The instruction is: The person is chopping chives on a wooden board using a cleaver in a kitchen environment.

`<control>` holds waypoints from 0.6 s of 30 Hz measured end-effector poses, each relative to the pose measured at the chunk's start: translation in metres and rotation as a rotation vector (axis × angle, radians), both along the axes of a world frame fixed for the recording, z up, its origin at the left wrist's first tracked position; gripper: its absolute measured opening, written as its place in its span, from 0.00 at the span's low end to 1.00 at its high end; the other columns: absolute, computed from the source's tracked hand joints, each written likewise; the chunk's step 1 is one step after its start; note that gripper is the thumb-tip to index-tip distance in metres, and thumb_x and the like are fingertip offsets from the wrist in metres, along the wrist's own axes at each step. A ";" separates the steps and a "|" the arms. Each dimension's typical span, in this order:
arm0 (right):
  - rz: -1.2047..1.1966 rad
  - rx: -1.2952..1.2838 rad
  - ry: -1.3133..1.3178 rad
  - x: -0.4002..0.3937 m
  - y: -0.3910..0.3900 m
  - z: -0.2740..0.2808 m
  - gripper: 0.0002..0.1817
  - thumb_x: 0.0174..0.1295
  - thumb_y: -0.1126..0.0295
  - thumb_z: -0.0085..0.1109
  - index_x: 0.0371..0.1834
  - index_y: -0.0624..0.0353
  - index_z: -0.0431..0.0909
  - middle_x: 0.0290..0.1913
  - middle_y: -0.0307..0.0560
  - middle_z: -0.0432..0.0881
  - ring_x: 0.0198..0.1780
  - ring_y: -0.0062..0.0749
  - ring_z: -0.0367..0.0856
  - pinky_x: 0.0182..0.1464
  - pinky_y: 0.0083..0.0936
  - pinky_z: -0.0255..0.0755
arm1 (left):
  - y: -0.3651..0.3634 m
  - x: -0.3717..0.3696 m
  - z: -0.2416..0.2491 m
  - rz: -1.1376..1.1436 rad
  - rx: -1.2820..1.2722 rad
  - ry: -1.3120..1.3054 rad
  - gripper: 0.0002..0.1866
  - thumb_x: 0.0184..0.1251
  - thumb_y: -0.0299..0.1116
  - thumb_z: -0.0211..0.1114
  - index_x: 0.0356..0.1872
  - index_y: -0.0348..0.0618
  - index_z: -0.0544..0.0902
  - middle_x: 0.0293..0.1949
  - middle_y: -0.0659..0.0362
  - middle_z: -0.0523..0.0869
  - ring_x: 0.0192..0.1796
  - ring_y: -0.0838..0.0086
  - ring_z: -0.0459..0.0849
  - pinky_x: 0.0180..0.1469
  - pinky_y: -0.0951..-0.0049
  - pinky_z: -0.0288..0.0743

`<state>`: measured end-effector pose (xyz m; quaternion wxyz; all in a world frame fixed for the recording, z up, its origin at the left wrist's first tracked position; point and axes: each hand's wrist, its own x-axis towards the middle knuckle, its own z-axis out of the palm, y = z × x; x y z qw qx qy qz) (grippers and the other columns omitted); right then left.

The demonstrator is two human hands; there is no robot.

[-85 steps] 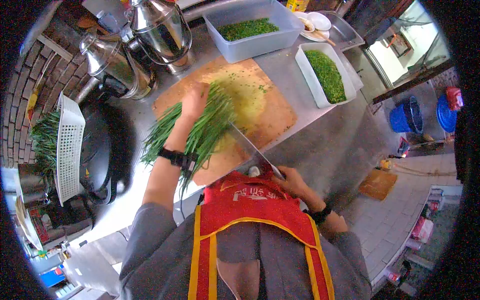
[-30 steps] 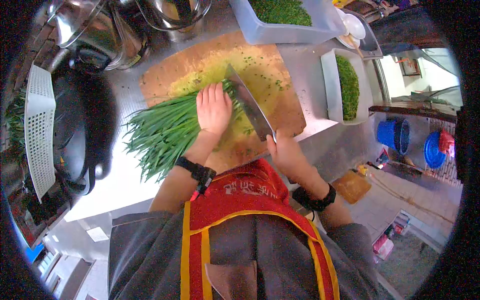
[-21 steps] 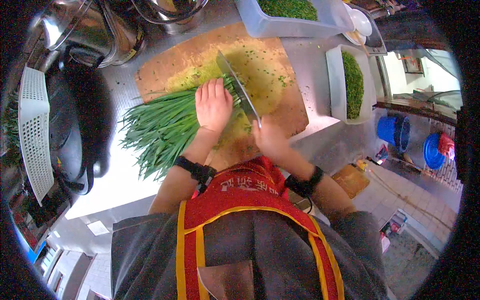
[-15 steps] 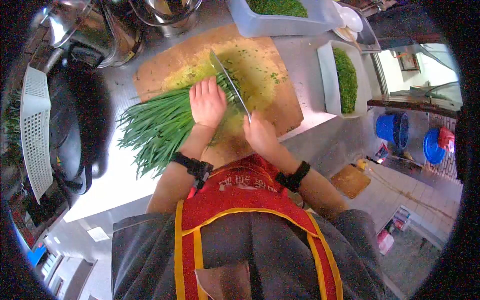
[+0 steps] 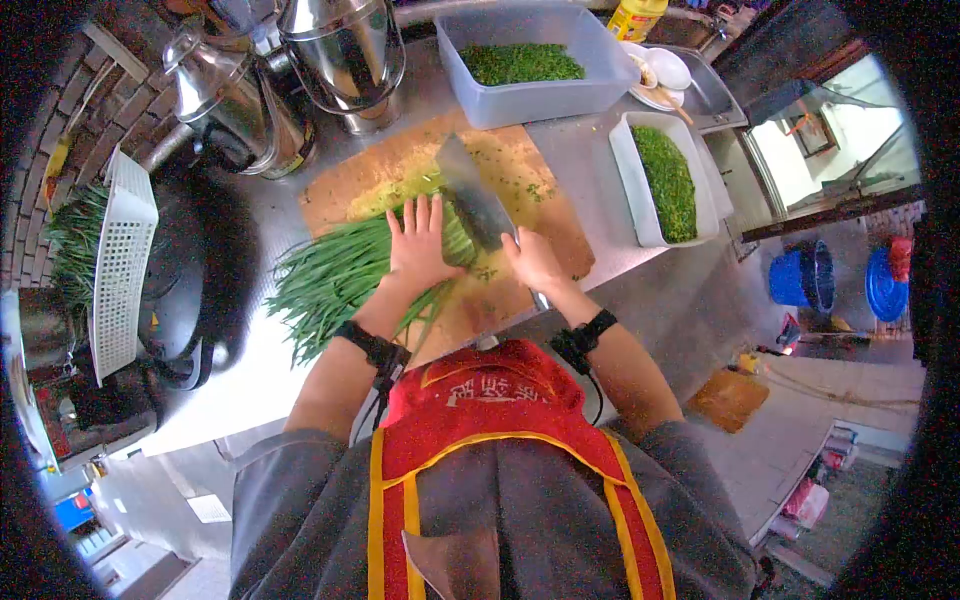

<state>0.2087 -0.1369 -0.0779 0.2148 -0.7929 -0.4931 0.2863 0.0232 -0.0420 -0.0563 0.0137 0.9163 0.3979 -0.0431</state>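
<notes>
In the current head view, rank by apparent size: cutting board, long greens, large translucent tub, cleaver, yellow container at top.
1. Cutting board, by full outline.
2. Long greens and large translucent tub: too alike to rank.
3. Cleaver, its blade blurred.
4. Yellow container, cut off at the top edge.

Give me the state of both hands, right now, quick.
Left hand: open, spread on top of the long green stalks.
Right hand: closed, holding the cleaver.
</notes>
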 end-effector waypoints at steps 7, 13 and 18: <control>-0.097 0.016 0.043 0.013 -0.015 0.003 0.21 0.64 0.54 0.46 0.33 0.66 0.75 0.29 0.64 0.79 0.33 0.61 0.78 0.39 0.51 0.71 | 0.014 -0.002 0.001 0.008 -0.087 0.014 0.66 0.33 0.68 0.69 0.70 0.40 0.46 0.66 0.44 0.60 0.67 0.51 0.60 0.66 0.47 0.51; -0.112 0.069 -0.017 0.018 -0.026 -0.001 0.21 0.63 0.55 0.47 0.29 0.65 0.75 0.27 0.62 0.79 0.30 0.60 0.78 0.36 0.51 0.71 | 0.015 -0.003 -0.001 0.000 -0.089 -0.018 0.65 0.33 0.68 0.69 0.71 0.43 0.48 0.65 0.44 0.62 0.66 0.51 0.61 0.66 0.48 0.51; -0.086 0.124 -0.087 0.009 -0.023 0.014 0.19 0.63 0.57 0.49 0.30 0.66 0.74 0.26 0.64 0.79 0.28 0.57 0.79 0.33 0.49 0.71 | 0.046 0.008 0.001 0.125 -0.162 -0.300 0.45 0.44 0.63 0.66 0.60 0.40 0.68 0.59 0.44 0.71 0.59 0.52 0.70 0.62 0.53 0.60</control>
